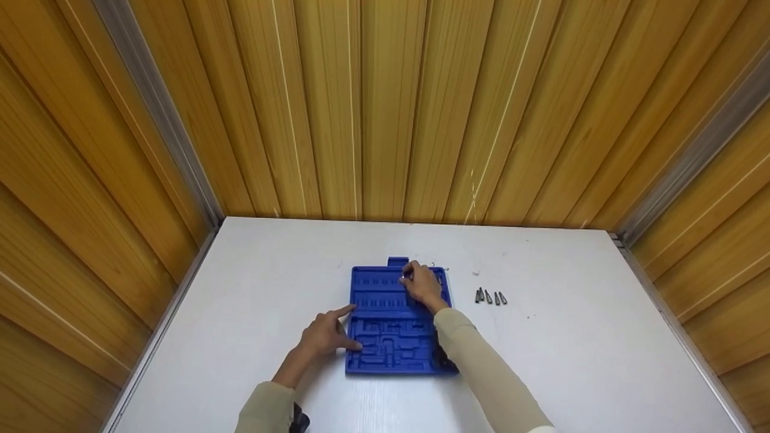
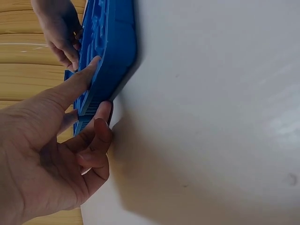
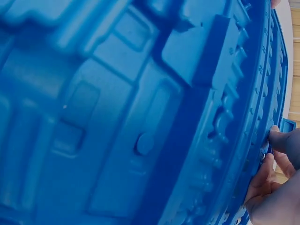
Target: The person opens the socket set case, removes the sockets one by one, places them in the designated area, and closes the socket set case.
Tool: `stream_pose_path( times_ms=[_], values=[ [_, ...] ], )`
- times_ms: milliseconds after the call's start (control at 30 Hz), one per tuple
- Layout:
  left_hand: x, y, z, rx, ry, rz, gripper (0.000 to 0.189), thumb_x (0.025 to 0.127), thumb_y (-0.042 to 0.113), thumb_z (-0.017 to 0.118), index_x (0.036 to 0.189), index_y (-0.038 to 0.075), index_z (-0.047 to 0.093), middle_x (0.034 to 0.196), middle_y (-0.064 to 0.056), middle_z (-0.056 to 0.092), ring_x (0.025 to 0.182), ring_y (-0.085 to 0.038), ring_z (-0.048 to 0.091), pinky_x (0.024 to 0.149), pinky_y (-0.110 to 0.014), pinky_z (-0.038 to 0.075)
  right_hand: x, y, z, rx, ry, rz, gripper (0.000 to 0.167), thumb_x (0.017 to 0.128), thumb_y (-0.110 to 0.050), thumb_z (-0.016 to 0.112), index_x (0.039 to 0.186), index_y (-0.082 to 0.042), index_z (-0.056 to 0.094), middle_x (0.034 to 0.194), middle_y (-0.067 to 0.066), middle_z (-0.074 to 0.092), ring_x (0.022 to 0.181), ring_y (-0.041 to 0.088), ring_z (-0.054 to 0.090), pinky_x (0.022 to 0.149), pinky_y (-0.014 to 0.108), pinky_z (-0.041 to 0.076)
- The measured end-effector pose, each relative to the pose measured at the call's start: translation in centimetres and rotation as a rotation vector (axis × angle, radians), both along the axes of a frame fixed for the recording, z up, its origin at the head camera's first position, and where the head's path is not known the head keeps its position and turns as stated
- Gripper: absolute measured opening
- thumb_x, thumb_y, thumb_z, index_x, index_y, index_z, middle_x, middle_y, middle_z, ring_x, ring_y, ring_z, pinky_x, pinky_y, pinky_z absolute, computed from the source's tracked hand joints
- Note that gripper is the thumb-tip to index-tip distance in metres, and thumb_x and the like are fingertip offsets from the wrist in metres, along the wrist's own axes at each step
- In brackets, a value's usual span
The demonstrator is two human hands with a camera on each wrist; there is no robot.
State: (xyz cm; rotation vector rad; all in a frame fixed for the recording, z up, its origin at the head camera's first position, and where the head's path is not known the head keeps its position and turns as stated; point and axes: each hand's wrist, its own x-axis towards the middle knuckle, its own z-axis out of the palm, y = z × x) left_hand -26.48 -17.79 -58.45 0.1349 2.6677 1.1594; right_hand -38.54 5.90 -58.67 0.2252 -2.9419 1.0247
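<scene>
An open blue moulded tool case [image 1: 394, 313] lies flat on the white table, its trays full of shaped recesses. My left hand [image 1: 325, 332] holds the case's left edge. In the left wrist view its thumb [image 2: 77, 86] lies over the rim and other fingers are against the outer side wall. Over the far half of the case, toward its right, my right hand [image 1: 424, 284] pinches a small shiny metal piece [image 3: 263, 155] between thumb and fingertips. Most of that piece is hidden by the fingers, so I cannot tell its exact kind.
Several small dark metal tapered pieces [image 1: 488, 297] lie on the table [image 1: 571, 337] right of the case. A dark object [image 1: 442, 356] sits in the case's near right side, partly behind the right sleeve [image 1: 481, 361]. Wood-patterned panels [image 1: 385, 120] wall in the table.
</scene>
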Motion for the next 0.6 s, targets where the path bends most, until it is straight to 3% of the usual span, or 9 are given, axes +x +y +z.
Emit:
stream_pose_path(
  times_ms=[267,500,600],
  values=[
    [0.2,0.2,0.1,-0.007,-0.016,0.012,0.092,0.071,0.025,0.094,0.152,0.014,0.05,0.074,-0.001,0.064,0.059,-0.014,0.058,0.053,-0.027,0.042,0.2,0.6,0.0,-0.021,-0.024,0.038,0.015,0.095,-0.016,0.072,0.099,-0.002,0.07,0.099,0.016,0.07,0.094,0.031,0.064,0.088,0.051,0.052],
    [0.3,0.2,-0.1,0.001,-0.031,0.034,0.093,0.07,0.023,0.095,0.151,0.015,0.051,0.075,-0.002,0.064,0.06,-0.014,0.058,0.055,-0.027,0.042,0.4,1.6,0.5,-0.299,-0.125,0.095,0.012,0.094,-0.005,0.072,0.088,0.003,0.064,0.105,0.021,0.073,0.095,0.028,0.065,0.082,0.032,0.049],
    [0.0,0.4,-0.1,-0.007,-0.043,0.038,0.092,0.07,0.024,0.095,0.151,0.017,0.051,0.076,-0.003,0.064,0.062,-0.015,0.058,0.055,-0.028,0.043,0.2,2.7,0.7,-0.356,-0.16,0.129,0.014,0.095,-0.005,0.07,0.088,0.004,0.061,0.111,0.023,0.072,0.095,0.025,0.066,0.079,0.027,0.049]
  ],
)
